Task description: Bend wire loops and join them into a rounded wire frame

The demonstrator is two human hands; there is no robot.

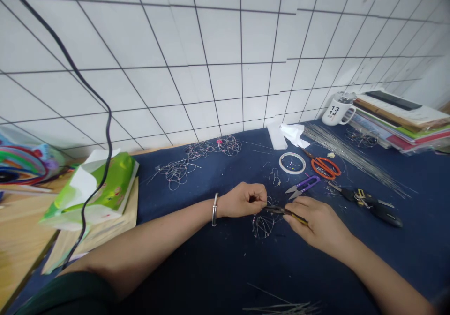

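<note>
My left hand [246, 199], with a silver bangle on its wrist, is closed in a pinch near the middle of the dark blue cloth. Its fingers grip a looped wire piece [263, 225] that hangs below them. My right hand [312, 219] is wrapped round dark pliers [277, 209] with a yellow-edged handle. The jaws of the pliers point left and meet the wire at my left fingertips. Exactly what the jaws bite on is too small to see. Just behind lie purple thread snips [304, 186].
Orange-handled scissors [325, 166], a round white dish [291, 163] with beads and black-handled pliers [365, 205] lie to the right. Straight wires [351, 158] are spread behind them, near a white mug [337, 111]. Looped wire pieces [179, 172] lie back left, beside a green tissue pack [105, 186].
</note>
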